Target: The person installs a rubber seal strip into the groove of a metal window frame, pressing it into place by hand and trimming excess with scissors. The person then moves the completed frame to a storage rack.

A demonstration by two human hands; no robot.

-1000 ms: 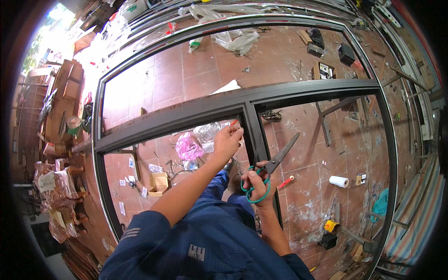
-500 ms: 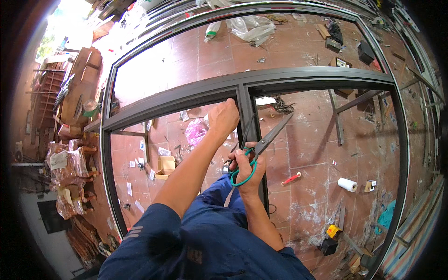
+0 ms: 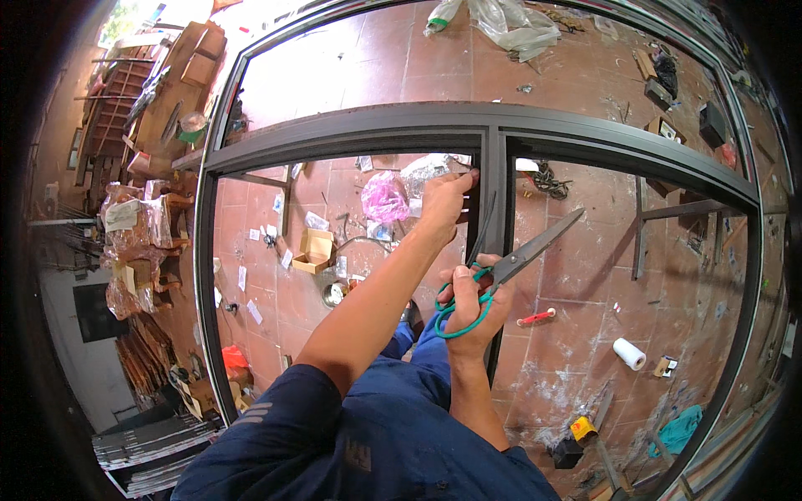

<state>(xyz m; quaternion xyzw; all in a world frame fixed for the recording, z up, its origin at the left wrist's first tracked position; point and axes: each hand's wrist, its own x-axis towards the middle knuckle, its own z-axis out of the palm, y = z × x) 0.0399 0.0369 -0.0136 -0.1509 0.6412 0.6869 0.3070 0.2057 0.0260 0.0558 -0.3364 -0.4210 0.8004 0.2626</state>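
A dark grey metal frame lies before me, its crossbar meeting a middle post. My left hand reaches to the left inner side of that post, just below the crossbar. Its fingers are closed, the tips pressed at the groove; whatever they pinch is too small to make out. My right hand grips scissors by their green handles, the blades pointing up and to the right. A thin black strip, like a rubber seal, rises from beside the right hand along the post.
Below the frame, the tiled floor holds a pink plastic bag, an open cardboard box, a white roll and a red-handled tool. Clear plastic sheeting lies beyond. Wrapped wooden furniture stands at the left.
The view has shifted, so the frame and floor sit further right. My left fingertips have moved slightly down the post from the corner. The scissors stay in my right hand.
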